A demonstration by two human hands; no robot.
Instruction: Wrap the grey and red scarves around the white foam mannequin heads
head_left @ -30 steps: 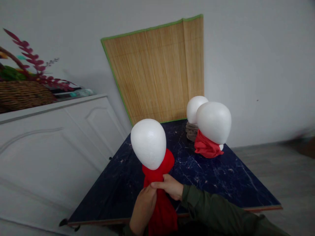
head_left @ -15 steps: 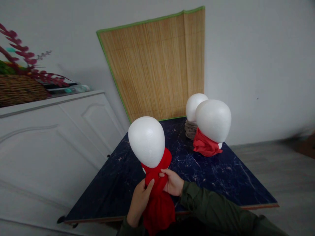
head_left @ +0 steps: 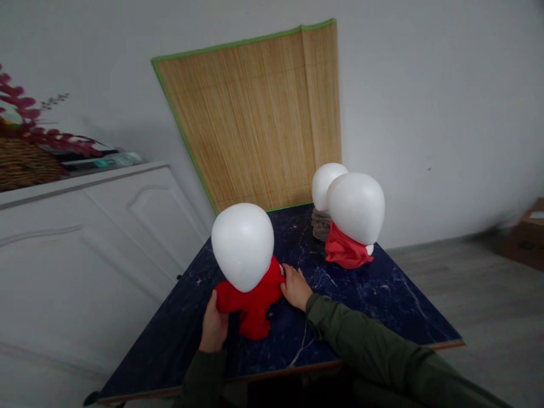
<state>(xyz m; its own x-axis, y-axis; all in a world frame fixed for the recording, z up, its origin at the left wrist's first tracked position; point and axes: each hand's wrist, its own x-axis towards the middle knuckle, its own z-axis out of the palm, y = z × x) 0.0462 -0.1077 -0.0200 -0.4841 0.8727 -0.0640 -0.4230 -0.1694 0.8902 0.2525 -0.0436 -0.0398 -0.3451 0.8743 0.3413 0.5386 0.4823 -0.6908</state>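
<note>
A white foam mannequin head point(head_left: 242, 243) stands near the front of the dark blue marbled table point(head_left: 170, 334). A red scarf point(head_left: 254, 303) is wrapped round its neck, and a short end lies on the tabletop in front. My left hand point(head_left: 215, 323) grips the scarf at its left side, thumb toward the cloth. On the opposite side my right hand point(head_left: 296, 287) has its fingers closed on the scarf's right edge, beside the neck. The neck is mostly hidden under the cloth.
At the back right stand a foam head with a red cloth point(head_left: 347, 249) round its neck and another foam head point(head_left: 326, 184) with grey-brown cloth. A bamboo mat point(head_left: 255, 124) hangs behind. White cabinets point(head_left: 110, 255) border the left; a cardboard box point(head_left: 527, 238) sits at far right.
The scarf's long end, which hung over the table's front edge, now lies bunched on the table. My hands have moved apart, from the front of the scarf to its two sides.
</note>
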